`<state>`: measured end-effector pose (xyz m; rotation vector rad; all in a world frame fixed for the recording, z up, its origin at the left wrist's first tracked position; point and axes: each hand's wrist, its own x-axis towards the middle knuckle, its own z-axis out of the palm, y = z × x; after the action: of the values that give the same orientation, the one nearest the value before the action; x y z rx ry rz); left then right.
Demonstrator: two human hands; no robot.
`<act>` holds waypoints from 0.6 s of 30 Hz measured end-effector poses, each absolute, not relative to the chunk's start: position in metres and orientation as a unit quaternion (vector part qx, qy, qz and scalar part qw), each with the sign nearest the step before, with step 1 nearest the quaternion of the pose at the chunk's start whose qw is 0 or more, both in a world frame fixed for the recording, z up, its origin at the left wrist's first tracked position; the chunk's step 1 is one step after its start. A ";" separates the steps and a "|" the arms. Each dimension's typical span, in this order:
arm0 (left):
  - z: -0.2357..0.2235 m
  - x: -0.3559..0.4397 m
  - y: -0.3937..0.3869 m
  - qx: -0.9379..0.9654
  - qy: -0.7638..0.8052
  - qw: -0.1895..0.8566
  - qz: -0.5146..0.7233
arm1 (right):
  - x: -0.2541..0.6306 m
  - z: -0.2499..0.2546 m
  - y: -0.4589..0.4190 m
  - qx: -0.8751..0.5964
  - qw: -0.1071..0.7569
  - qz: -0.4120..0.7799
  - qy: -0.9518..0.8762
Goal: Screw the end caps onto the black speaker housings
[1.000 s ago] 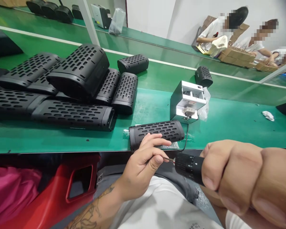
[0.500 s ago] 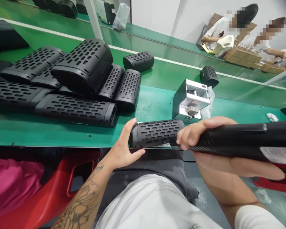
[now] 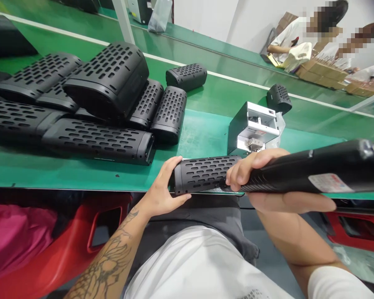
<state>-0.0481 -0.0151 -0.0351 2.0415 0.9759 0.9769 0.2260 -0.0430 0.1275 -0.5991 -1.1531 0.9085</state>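
Observation:
A black housing with rows of slots (image 3: 202, 173) lies at the front edge of the green bench. My left hand (image 3: 160, 192) grips its left end, thumb below and fingers above. Wrapped around a long black electric screwdriver (image 3: 293, 172) with a white label is my right hand (image 3: 252, 170). The screwdriver lies almost level, its front end at the right end of the housing. My right fingers hide the tip, so I cannot tell whether it touches a screw. Just behind stands a silver and black box, apparently a screw feeder (image 3: 252, 128).
Several similar black housings (image 3: 109, 79) are piled on the left. Single ones lie farther back, one mid-bench (image 3: 187, 77) and one behind the feeder (image 3: 279, 99). A red stool (image 3: 65, 257) stands at lower left. Two people (image 3: 296, 33) work near cardboard boxes (image 3: 322, 72) at far right.
My right hand and the screwdriver have shifted a little left, bringing the screwdriver's rear end into view. My left hand stays on the housing. The camera view has shifted slightly.

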 end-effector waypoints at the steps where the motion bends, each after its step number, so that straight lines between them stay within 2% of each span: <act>1: -0.035 -0.048 -0.015 0.781 0.374 0.332 0.373 | 0.226 0.126 -0.040 -0.262 0.714 0.400 -0.511; 3: -0.035 -0.049 -0.013 0.783 0.372 0.331 0.373 | 0.229 0.127 -0.037 -0.269 0.705 0.410 -0.513; 7: -0.035 -0.049 -0.010 0.795 0.352 0.317 0.380 | 0.239 0.137 -0.037 -0.304 0.631 0.461 -0.545; 14: -0.029 -0.048 -0.003 0.813 0.316 0.301 0.386 | 0.229 0.132 -0.036 -0.293 0.662 0.445 -0.528; 18: -0.028 -0.048 -0.003 0.815 0.323 0.299 0.376 | 0.238 0.125 -0.035 -0.257 0.607 0.474 -0.584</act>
<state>-0.0482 -0.0029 -0.0281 2.1651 0.8578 0.9994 0.2376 -0.0354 0.1247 -0.5944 -1.3508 1.0956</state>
